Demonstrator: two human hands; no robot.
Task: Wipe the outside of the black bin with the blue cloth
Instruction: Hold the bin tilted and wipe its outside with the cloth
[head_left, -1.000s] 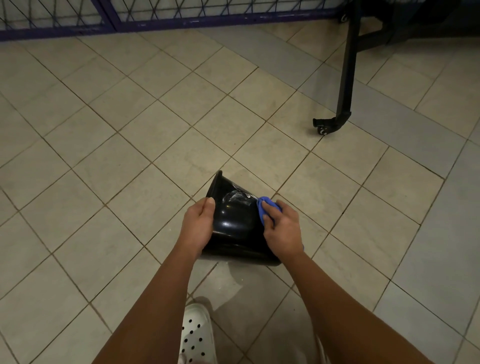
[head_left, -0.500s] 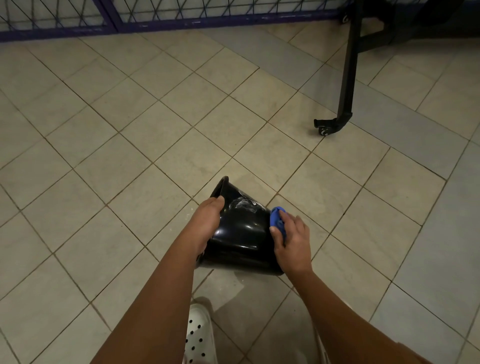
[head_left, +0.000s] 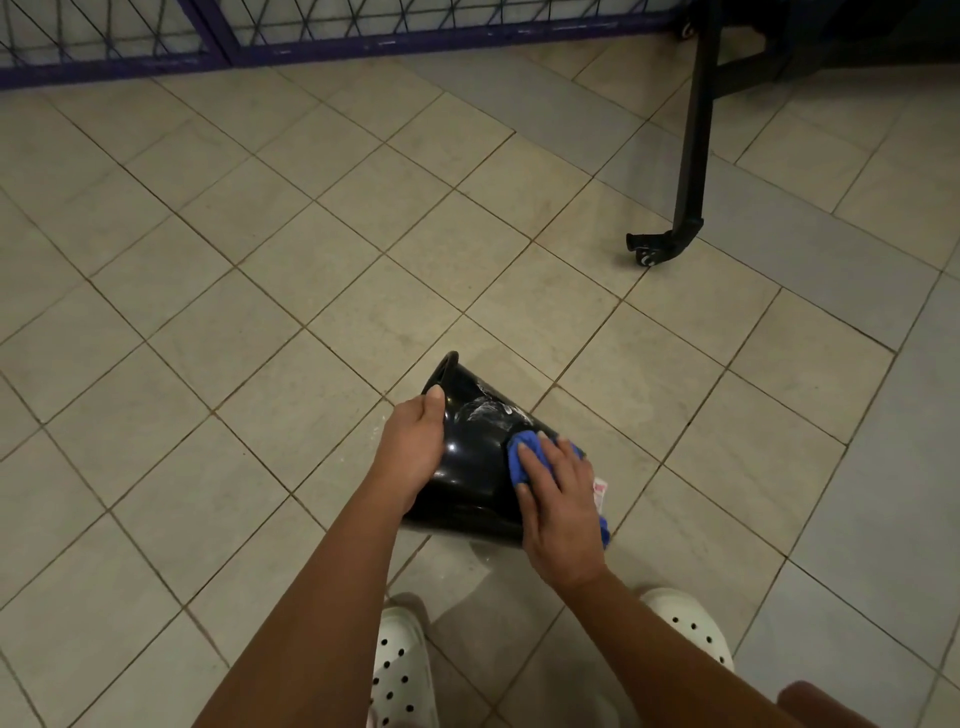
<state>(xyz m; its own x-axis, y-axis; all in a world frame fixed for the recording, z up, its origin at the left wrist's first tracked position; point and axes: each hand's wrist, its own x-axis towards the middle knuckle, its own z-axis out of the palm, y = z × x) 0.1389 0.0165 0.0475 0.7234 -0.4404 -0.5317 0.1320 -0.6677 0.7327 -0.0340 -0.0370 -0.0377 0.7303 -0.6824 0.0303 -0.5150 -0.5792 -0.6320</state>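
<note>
Tiled floor (head_left: 260, 312) fills most of the view, beige squares with grey ones off to the right of the right hand. A blue-purple mesh fence (head_left: 311, 31) runs along the top, well beyond both hands. A black metal leg (head_left: 696, 130) stands far ahead and to the right of the right hand, ending in a small wheel (head_left: 647, 254).

The bin (head_left: 472, 467) is black and glossy. It is tipped over between the two hands, low to the floor, with its lipped end pointing away from the person. A white soapy smear (head_left: 488, 410) sits on its upper side, just ahead of the right hand's fingertips.

The left hand (head_left: 415, 452) grasps the bin's left side, with the thumb on top pointing toward the lip and the fingers wrapped round out of sight. The right hand (head_left: 558, 514) lies flat with its fingers fairly straight and spread, pressing the cloth (head_left: 519, 457) against the bin's right side. The cloth is blue and bunched under the fingers. It pokes out ahead of the thumb, and a bit hangs past the outer edge of the palm.

Two white clogs with holes, left (head_left: 400, 670) and right (head_left: 691, 623), are on the floor below the wrists.

A small white tag (head_left: 600, 491) with red print sticks out beside the little finger (the print is too small to read). No other writing is legible.
</note>
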